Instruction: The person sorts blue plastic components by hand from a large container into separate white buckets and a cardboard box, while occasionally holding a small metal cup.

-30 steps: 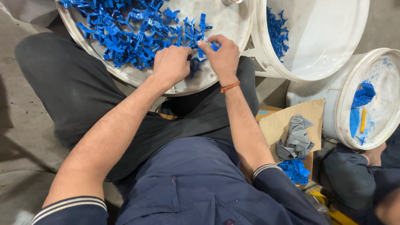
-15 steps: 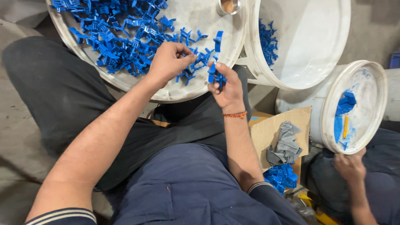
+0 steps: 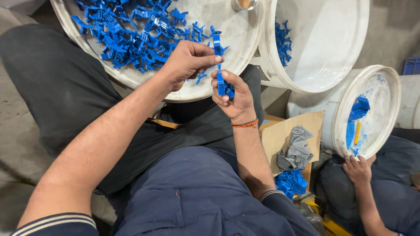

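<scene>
Left hand pinching blue clip | right hand grasping blue clips below

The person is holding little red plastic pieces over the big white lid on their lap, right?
Not quite: the plastic pieces are blue, not red. The head view shows the left hand and right hand both holding blue pieces over the big white lid, which has many more blue pieces piled on it.

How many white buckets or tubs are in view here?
3: a wide tub of blue plastic parts at top, a bucket beside it, and a tilted bucket at right. More may lie outside the picture.
</scene>
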